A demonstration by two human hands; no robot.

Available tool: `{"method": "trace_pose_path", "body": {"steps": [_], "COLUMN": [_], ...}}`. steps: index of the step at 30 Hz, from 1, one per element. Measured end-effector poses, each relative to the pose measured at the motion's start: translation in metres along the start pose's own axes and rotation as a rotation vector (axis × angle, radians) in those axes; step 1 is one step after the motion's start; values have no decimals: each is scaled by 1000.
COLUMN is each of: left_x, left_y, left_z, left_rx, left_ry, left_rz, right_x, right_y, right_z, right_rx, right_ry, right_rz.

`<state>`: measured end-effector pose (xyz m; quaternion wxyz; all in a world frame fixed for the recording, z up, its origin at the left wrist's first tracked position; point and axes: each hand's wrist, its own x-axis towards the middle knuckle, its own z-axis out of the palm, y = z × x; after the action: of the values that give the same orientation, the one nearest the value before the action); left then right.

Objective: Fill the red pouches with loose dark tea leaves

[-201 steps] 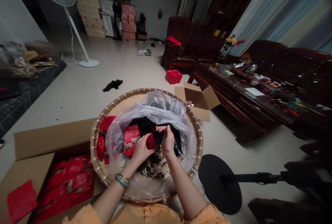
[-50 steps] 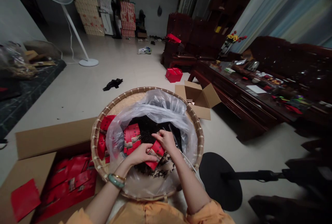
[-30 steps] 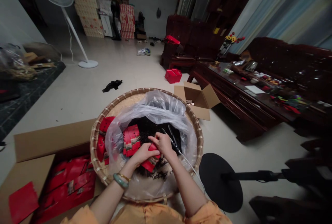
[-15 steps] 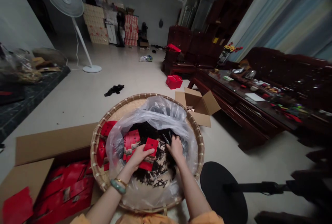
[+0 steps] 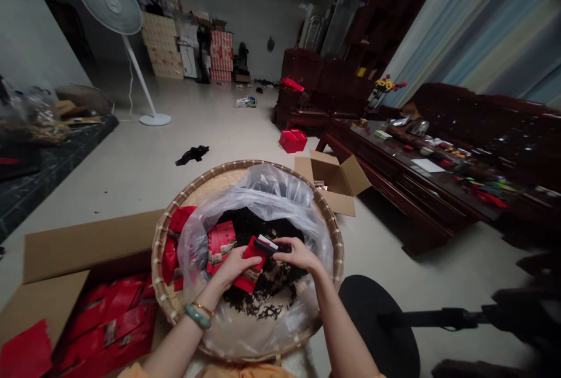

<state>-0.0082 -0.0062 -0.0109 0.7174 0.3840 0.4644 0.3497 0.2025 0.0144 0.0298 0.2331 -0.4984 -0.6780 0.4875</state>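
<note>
My left hand (image 5: 236, 265) is closed on a small red packet (image 5: 255, 251), held upright over the round woven basket (image 5: 160, 276). In my right hand (image 5: 295, 253) is a black scoop-like tool (image 5: 265, 246), its end against the top of the packet; a white patch shows beside it. Whether the tool's end is inside the packet, I cannot tell. Below both hands, dark dried leaves (image 5: 263, 308) lie in a clear plastic bag (image 5: 201, 208) spread open in the basket. Several more red packets (image 5: 220, 236) sit in the bag to the left of the leaves.
At lower left stands an open cardboard box (image 5: 87, 243) filled with red packets (image 5: 109, 314). Another open carton (image 5: 335, 176) is beyond the basket, by a dark wooden table (image 5: 394, 182). A black round stand base (image 5: 372, 325) is close on the right. A white fan (image 5: 146, 86) stands farther off.
My right hand has lifted the black tool out of the leaves and moved it left and towards me, to the packet's top. My left hand still holds the packet, now slightly tilted.
</note>
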Motion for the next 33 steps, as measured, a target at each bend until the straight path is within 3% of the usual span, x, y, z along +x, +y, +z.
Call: {"method": "trace_pose_path", "body": {"steps": [10,17,24,33], "left_x": [-3,0,-9,-4], "left_y": [-1,6,8,7], "left_z": [3,5,1,1], "left_rx": [95,-140,-189,-175], "left_ry": [42,61,-154,-86], "left_rz": [-25,56,-154,-133], "right_x": [12,13,10,14], "right_y": [-11,-10,-13,-6], "right_z": [12,14,16,18], "right_rx": [-28,-20,-5,-58], "right_ry": [-27,-39,-30,-50], "right_rz": [14,-5,1,-52]}}
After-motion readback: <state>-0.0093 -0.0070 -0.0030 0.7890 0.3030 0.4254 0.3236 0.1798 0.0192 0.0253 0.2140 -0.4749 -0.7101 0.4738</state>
